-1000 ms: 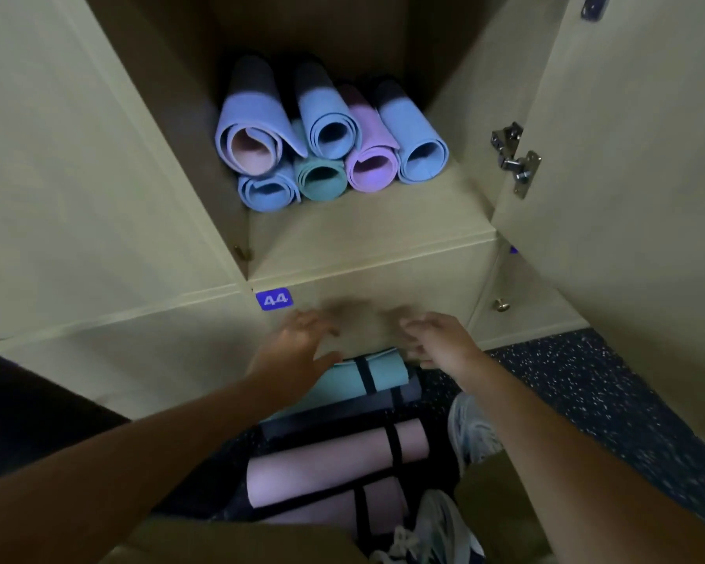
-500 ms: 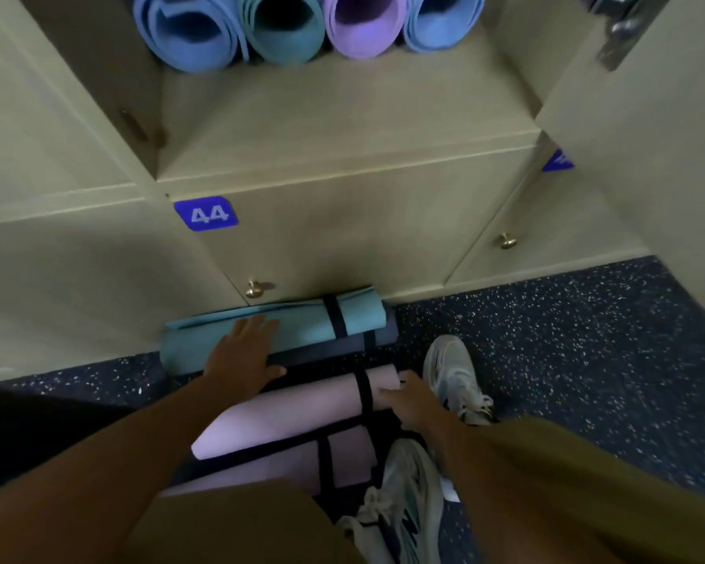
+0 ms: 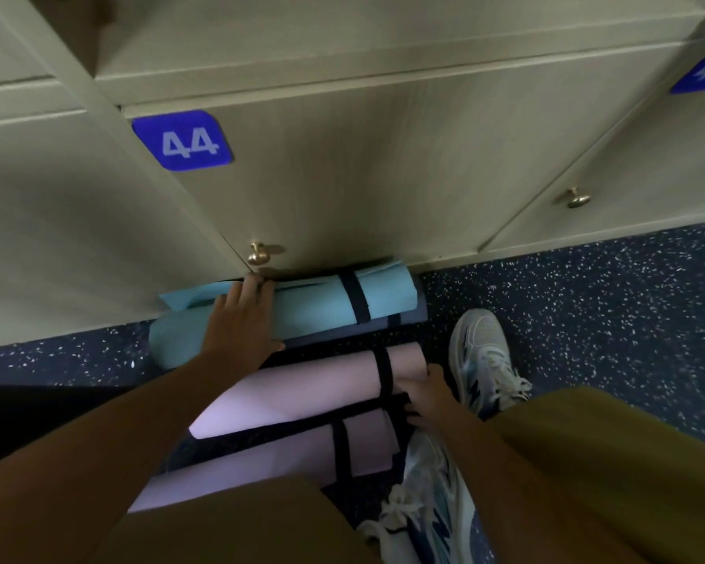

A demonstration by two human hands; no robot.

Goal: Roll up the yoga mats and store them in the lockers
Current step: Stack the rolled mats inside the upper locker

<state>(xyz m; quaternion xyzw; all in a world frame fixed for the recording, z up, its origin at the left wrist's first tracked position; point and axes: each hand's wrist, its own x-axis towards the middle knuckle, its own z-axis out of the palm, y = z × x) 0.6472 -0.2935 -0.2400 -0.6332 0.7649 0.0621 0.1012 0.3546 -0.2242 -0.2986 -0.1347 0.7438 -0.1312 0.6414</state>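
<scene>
Several rolled yoga mats bound with black straps lie on the floor against locker 44 (image 3: 342,177). A teal mat (image 3: 322,303) lies on top at the back, over a dark grey-blue mat (image 3: 387,324). Nearer me lie an upper pink mat (image 3: 302,388) and a lower pink mat (image 3: 281,453). My left hand (image 3: 241,323) rests on the teal mat, fingers laid straight across it and thumb on its near side. My right hand (image 3: 424,396) grips the right end of the upper pink mat, fingers curled by a black strap.
Locker 44 is closed, with a brass knob (image 3: 258,254) just above the teal mat. The neighbouring locker on the right has its own knob (image 3: 578,198). My shoes (image 3: 481,360) stand on the dark speckled floor (image 3: 587,299) right of the mats. The open locker's shelf (image 3: 342,34) is above.
My view has dropped from the open locker with its stored mats down to the floor. Both hands came down; the left settled on the teal mat, the right took hold of the pink mat's end.
</scene>
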